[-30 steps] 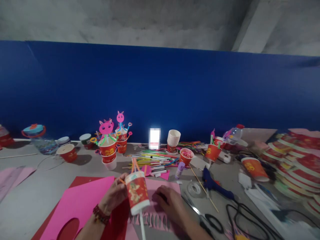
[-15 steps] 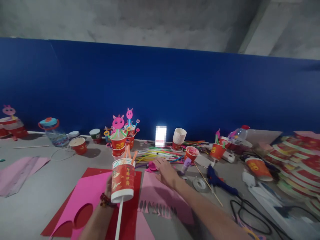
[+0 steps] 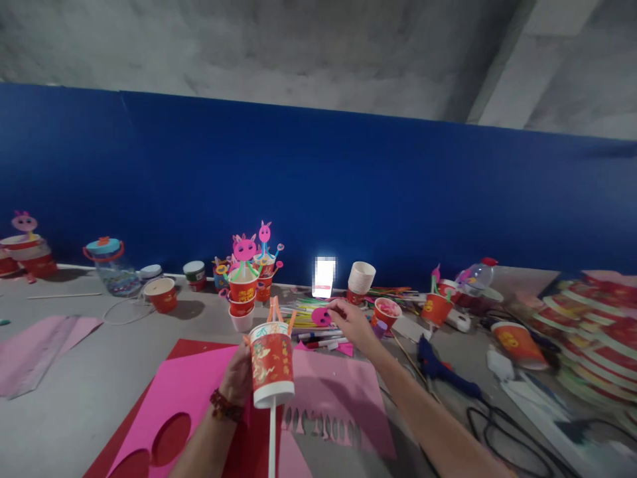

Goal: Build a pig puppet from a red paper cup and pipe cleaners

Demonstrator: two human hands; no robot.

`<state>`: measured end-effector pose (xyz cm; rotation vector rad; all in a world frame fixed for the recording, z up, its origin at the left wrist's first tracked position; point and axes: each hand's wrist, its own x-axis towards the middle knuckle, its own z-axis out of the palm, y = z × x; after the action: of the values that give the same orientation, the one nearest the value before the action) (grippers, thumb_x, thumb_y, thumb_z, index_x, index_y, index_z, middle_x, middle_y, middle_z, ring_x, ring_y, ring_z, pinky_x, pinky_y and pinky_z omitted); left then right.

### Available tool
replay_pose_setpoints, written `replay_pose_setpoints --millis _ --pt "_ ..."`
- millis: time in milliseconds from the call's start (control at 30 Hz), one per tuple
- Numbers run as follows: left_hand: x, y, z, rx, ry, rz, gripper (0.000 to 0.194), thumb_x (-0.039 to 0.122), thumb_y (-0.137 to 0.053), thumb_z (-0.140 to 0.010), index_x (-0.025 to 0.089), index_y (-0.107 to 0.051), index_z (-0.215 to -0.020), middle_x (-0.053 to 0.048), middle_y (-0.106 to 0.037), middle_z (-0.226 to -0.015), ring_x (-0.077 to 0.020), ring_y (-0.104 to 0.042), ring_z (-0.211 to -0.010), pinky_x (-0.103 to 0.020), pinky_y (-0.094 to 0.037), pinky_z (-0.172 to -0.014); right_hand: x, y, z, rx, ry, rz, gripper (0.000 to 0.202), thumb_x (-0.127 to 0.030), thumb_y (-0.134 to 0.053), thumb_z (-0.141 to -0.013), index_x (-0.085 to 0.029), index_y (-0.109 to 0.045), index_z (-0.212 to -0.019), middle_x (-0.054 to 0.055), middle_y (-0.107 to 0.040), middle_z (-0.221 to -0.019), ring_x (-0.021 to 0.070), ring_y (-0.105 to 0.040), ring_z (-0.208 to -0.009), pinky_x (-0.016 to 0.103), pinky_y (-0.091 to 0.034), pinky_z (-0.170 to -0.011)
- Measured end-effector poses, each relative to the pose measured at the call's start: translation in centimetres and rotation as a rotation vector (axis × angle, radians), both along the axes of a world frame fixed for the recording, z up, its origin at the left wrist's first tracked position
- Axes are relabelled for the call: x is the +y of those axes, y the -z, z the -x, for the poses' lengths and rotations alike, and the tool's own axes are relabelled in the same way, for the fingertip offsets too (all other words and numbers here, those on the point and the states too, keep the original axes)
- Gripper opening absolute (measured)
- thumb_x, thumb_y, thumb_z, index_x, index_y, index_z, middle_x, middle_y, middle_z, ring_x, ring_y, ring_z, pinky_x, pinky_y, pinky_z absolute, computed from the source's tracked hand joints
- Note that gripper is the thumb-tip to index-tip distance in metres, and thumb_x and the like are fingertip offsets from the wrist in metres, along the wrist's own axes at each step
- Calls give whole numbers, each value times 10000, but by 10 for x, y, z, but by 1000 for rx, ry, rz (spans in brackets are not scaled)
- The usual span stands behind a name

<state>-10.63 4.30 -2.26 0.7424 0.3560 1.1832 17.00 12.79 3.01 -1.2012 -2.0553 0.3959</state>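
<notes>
My left hand [image 3: 237,380] is closed round the far left side of a red paper cup [image 3: 271,364], which partly hides its fingers. Orange strips rise from the cup's rim, and a white stick [image 3: 272,438] hangs from its base. My right hand [image 3: 352,321] pinches the edge of a small magenta face piece [image 3: 321,317] above the pens. Below lie a light pink sheet [image 3: 343,385] with a row of slits, and a magenta sheet [image 3: 194,378] with round holes on a red sheet [image 3: 119,441].
Cups with pink figures [image 3: 243,289] stand behind my left hand. Stacked white cups [image 3: 361,277], a cup of pink scraps [image 3: 387,313] and a lit phone [image 3: 323,277] are at the back. A blue glue gun [image 3: 442,372] with a black cable lies right, near piled red cups [image 3: 597,332].
My right hand has lifted the magenta face piece off the table and moved slightly right. The red cup and my left hand have shifted right. Pens and magenta scraps are now uncovered.
</notes>
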Motion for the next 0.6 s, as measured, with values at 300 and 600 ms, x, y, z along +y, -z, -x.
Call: replay_pose_setpoints --millis 300,600 --pt "-1 -21 -32 110 1 -75 324 288 -928 -624 144 -662 -740 -11 -673 -707 -131 -607 -658 -225 -442 -654 -57 -17 -25 114 21 -24 216 -280 -553 -923 -207 -751 -973 72 -770 -933 218 -680 -767 316 -529 -703" --pt "-19 -24 -53 287 184 -182 244 249 -900 -666 139 -711 -774 -24 -624 -762 -128 -549 -678 -230 -418 -651 -108 -5 -51 442 176 -154 195 -305 -620 -919 -219 -748 -1039 85 -772 -983 246 -720 -928 338 -576 -810"
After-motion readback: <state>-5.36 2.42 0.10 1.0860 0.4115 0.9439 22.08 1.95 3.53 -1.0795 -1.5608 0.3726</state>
